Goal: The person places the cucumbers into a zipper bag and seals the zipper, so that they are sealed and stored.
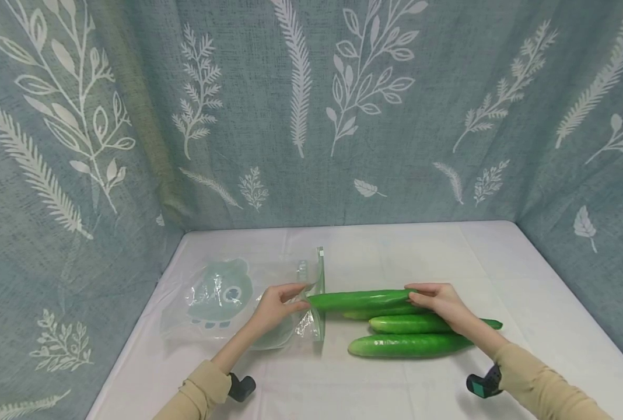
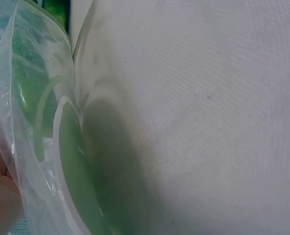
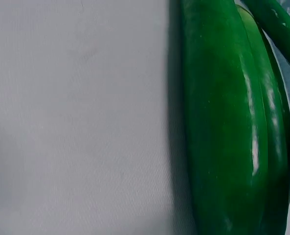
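My right hand [image 1: 444,302] grips a long green cucumber [image 1: 361,300] by its right end and holds it level. The cucumber's left end is at the mouth of a clear zip bag [image 1: 269,274], which lies flat with its opening facing right. Thumb and fingers of my left hand [image 1: 273,305] pinch the bag at that opening. Through the plastic in the left wrist view, a rounded green shape [image 2: 30,90] shows. Below the held cucumber lie several more, among them a front cucumber [image 1: 408,345] and a middle cucumber [image 1: 406,324]; another is partly hidden behind the held one.
The bag carries a pale green cartoon print [image 1: 219,294]. A white cloth covers the table [image 1: 385,256], and patterned blue-green curtains [image 1: 311,116] hang behind and at both sides. A dark wrist camera [image 1: 242,387] sits below the left wrist, another camera [image 1: 485,384] below the right.
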`<state>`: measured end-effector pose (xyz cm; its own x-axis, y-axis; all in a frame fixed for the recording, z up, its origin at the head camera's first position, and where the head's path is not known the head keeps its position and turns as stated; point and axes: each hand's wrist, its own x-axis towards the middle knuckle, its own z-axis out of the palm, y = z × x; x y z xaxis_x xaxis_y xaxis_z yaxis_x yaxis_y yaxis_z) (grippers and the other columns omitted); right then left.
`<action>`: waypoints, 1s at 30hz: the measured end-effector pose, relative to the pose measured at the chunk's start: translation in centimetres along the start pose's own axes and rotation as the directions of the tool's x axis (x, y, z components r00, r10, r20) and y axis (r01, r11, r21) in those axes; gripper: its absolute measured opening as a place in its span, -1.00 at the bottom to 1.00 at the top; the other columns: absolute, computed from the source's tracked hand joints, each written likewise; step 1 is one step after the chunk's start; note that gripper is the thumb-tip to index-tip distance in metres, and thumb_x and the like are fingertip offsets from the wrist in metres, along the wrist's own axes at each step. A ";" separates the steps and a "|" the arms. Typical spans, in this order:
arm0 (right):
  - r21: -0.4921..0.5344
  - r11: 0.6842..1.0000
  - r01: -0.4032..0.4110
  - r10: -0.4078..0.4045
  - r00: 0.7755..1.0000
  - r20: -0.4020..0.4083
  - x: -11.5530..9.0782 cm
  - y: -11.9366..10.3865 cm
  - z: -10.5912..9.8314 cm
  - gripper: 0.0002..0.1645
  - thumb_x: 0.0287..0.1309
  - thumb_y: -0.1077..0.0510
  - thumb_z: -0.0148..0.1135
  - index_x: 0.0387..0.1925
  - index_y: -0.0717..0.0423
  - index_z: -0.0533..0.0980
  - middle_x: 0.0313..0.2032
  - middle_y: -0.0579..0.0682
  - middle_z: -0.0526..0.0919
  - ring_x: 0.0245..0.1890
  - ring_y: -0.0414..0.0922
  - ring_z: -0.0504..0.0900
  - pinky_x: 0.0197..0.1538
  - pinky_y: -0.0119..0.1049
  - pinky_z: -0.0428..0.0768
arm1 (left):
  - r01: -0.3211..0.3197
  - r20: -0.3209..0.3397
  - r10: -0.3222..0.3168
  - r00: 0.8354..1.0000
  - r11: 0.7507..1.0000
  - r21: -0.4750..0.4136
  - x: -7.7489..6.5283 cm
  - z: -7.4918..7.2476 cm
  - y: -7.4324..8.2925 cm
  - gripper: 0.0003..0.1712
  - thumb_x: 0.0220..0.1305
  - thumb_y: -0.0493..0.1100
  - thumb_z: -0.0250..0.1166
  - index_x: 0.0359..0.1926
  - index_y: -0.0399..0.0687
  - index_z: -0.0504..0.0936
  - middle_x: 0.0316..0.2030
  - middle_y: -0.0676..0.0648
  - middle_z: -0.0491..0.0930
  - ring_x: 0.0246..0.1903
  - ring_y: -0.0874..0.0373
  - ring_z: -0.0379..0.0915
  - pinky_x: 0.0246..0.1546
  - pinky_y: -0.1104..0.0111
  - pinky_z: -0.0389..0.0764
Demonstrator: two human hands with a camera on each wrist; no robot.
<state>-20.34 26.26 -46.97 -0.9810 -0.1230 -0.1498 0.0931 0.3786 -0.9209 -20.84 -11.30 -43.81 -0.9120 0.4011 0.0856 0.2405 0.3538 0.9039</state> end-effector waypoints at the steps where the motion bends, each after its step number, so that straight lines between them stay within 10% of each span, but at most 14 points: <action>1: -0.005 1.000 -0.002 0.002 1.000 -0.004 0.0 -0.1 0.2 -0.46 0.18 0.08 0.27 0.11 0.32 0.49 -0.04 0.18 0.67 -0.26 -0.36 0.67 -0.13 -0.50 0.62 | -0.002 -0.002 0.002 1.000 1.000 0.000 0.0 0.0 -0.1 -0.50 0.12 -0.30 0.35 0.11 -0.33 0.52 0.12 -0.30 0.53 0.20 -0.20 0.39 0.22 0.10 0.44; 10: -0.059 0.998 -0.022 0.021 1.000 -0.016 0.0 -0.9 1.7 -0.49 0.16 -0.01 0.28 0.07 0.19 0.55 -0.04 0.11 0.69 -0.08 -0.16 0.65 0.14 -0.11 0.54 | -0.015 -0.034 0.014 0.999 1.000 -0.027 1.1 0.5 -3.4 -0.47 0.07 -0.25 0.39 0.11 -0.24 0.55 0.12 -0.23 0.55 0.21 -0.13 0.40 0.25 0.15 0.41; 30: -0.151 0.976 0.156 -0.152 0.988 0.038 -0.5 -1.9 5.0 -0.63 0.05 0.07 0.38 -0.09 0.12 0.65 -0.08 0.14 0.70 -0.12 -0.05 0.71 -0.23 -0.49 0.64 | -0.022 -0.043 0.021 0.999 0.999 -0.034 1.2 0.5 -3.4 -0.46 0.07 -0.21 0.39 0.10 -0.28 0.55 0.11 -0.28 0.55 0.19 -0.17 0.42 0.22 0.17 0.46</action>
<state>-19.22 21.06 -46.96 -0.9767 -0.2135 -0.0218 -0.0876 0.4892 -0.8678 -22.60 -11.62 -46.94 -0.9203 0.3715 0.1226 0.2494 0.3159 0.9154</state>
